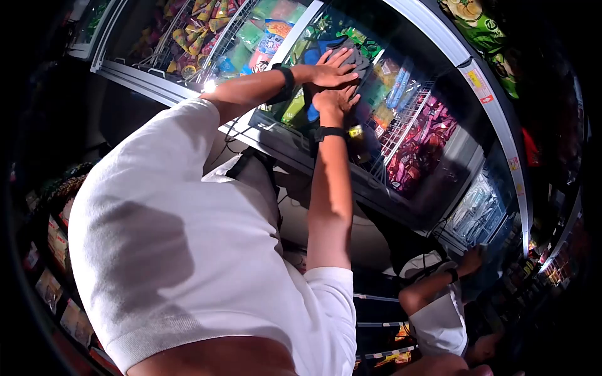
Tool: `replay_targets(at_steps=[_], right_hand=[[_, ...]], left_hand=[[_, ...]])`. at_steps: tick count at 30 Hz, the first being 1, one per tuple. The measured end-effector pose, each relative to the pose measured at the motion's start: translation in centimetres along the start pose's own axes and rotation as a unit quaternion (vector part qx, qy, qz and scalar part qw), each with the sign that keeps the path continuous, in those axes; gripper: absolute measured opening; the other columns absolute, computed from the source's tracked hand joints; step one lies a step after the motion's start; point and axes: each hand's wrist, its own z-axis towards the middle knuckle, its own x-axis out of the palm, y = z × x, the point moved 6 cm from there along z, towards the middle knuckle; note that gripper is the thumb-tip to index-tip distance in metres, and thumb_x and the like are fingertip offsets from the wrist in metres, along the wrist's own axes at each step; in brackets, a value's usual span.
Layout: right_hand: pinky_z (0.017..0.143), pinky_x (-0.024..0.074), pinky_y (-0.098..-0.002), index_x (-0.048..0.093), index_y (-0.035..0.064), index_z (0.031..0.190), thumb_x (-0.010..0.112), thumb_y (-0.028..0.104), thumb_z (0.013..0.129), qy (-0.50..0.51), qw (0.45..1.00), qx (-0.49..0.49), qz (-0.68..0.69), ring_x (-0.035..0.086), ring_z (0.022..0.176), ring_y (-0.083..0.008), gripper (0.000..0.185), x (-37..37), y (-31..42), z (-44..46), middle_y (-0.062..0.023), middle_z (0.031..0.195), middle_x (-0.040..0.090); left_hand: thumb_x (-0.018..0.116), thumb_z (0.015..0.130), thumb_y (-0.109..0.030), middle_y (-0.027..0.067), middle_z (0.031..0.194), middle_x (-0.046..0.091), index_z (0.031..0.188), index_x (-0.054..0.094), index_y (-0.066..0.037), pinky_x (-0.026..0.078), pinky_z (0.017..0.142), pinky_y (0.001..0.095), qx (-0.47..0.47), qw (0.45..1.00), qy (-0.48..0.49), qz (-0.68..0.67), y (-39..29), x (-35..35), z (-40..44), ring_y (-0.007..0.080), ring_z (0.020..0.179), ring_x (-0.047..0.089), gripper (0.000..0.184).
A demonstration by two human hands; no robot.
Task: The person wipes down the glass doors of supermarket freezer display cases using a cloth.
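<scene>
My left hand (334, 70) lies with its fingers spread on a crumpled dark grey cloth (356, 55) over the chest freezer's glass top. Just below it, my right hand (337, 100) has its fingers stretched out against the lower part of the cloth. Both palms face down, and a dark strap circles each wrist. Blue material (311, 111) shows beside the hands; whether it belongs to the cloth or lies under the glass I cannot tell. Beneath the glass, green packs (293, 108) are close to the hands.
The freezer's pale frame (276, 143) runs along my front. Wire baskets divide yellow cone packs (199, 34), bagged goods (266, 44) and dark pink wrapped items (420, 141). Another person in a white shirt (439, 323) reaches toward the freezer at lower right. Stocked shelves (59, 250) stand at left.
</scene>
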Motion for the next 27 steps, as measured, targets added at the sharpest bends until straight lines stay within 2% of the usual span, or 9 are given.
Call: replay_targets(at_steps=[5,6,13,18,20,22,23,24,27], right_hand=[[0.117,0.0042,-0.0496,0.019,0.0036,0.151,0.061,0.036,0.086,0.034,0.999,0.037,-0.008,-0.007,0.148,-0.0269,0.084,-3.3,-0.1,2.3,-0.0110,0.160,-0.002],[0.117,0.0026,-0.0495,0.019,0.0031,0.151,0.058,0.035,0.087,-0.039,0.998,0.016,0.051,-0.008,0.148,-0.0278,0.081,-3.7,-0.2,1.9,-0.0114,0.160,0.000],[0.114,0.0030,-0.0597,0.006,0.0203,0.154,0.058,0.052,0.085,0.137,0.982,0.037,-0.127,0.006,0.147,-0.0315,0.093,-2.4,-3.1,1.9,-0.0144,0.160,-0.001],[0.113,-0.0007,-0.0589,0.001,0.0103,0.153,0.064,0.044,0.081,0.109,0.977,0.070,-0.172,0.002,0.147,-0.0357,0.102,3.1,-2.5,1.8,-0.0238,0.157,-0.004],[0.115,0.0046,-0.0565,0.004,0.0073,0.153,0.062,0.056,0.081,0.036,0.985,0.069,-0.152,0.001,0.147,-0.0360,0.104,7.7,-3.6,1.4,-0.0234,0.157,-0.007],[0.115,0.0141,-0.0536,0.016,0.0029,0.151,0.062,0.050,0.083,0.121,0.983,0.021,-0.138,0.015,0.143,-0.0427,0.094,2.8,-3.0,-4.2,-0.0295,0.155,0.006],[0.115,0.0167,-0.0508,0.016,0.0028,0.151,0.069,0.053,0.076,0.077,0.993,0.028,-0.089,0.016,0.143,-0.0412,0.104,3.4,-3.7,-4.7,-0.0276,0.156,0.006],[0.116,0.0138,-0.0499,0.007,0.0088,0.153,0.057,0.053,0.085,0.138,0.983,0.060,-0.108,0.005,0.147,-0.0356,0.095,2.9,-4.2,-5.7,-0.0197,0.159,-0.001],[0.113,0.0163,-0.0568,0.028,0.0048,0.147,0.050,0.033,0.086,0.249,0.952,-0.075,-0.159,0.015,0.145,-0.0362,0.071,9.9,-5.2,-3.4,-0.0230,0.155,0.019]], left_hand=[[0.014,0.096,-0.065,0.0085,0.161,-0.005,0.149,0.029,-0.016,-0.005,0.117,0.0456,0.004,1.000,0.007,0.004,-0.3,-2.1,4.2,0.0232,0.147,-0.010,0.074],[0.015,0.096,-0.064,0.0072,0.161,-0.006,0.149,0.030,-0.013,-0.005,0.117,0.0455,0.014,1.000,-0.003,-0.010,-0.1,-1.9,4.5,0.0227,0.148,-0.010,0.075],[0.022,0.097,-0.061,0.0087,0.161,-0.005,0.147,0.033,-0.027,-0.003,0.115,0.0503,0.032,0.995,-0.023,0.093,0.3,-0.7,5.2,0.0253,0.148,-0.009,0.061],[0.022,0.096,-0.063,0.0063,0.161,-0.006,0.147,0.033,-0.026,-0.005,0.116,0.0489,0.056,0.996,0.015,0.070,-0.7,0.4,2.7,0.0233,0.147,-0.010,0.064],[0.021,0.096,-0.063,0.0075,0.161,-0.006,0.148,0.033,-0.025,-0.005,0.116,0.0491,0.068,0.994,0.031,0.079,-1.7,1.7,-0.3,0.0238,0.147,-0.010,0.065],[0.021,0.096,-0.063,0.0091,0.160,-0.005,0.148,0.031,-0.024,-0.004,0.116,0.0496,0.073,0.991,0.047,0.103,-2.1,3.4,-2.7,0.0248,0.147,-0.010,0.066],[0.021,0.095,-0.064,0.0110,0.160,-0.006,0.149,0.028,-0.023,-0.004,0.115,0.0498,0.081,0.990,0.052,0.103,-2.3,4.3,-3.8,0.0265,0.147,-0.011,0.068],[0.020,0.096,-0.061,0.0124,0.160,-0.008,0.151,0.024,-0.023,-0.004,0.115,0.0506,0.075,0.987,0.069,0.124,-2.7,5.3,-5.0,0.0279,0.147,-0.011,0.067],[0.019,0.098,-0.057,0.0144,0.159,-0.010,0.152,0.018,-0.023,-0.002,0.115,0.0524,0.080,0.977,0.094,0.176,-4.7,6.8,-9.4,0.0291,0.147,-0.010,0.064]])
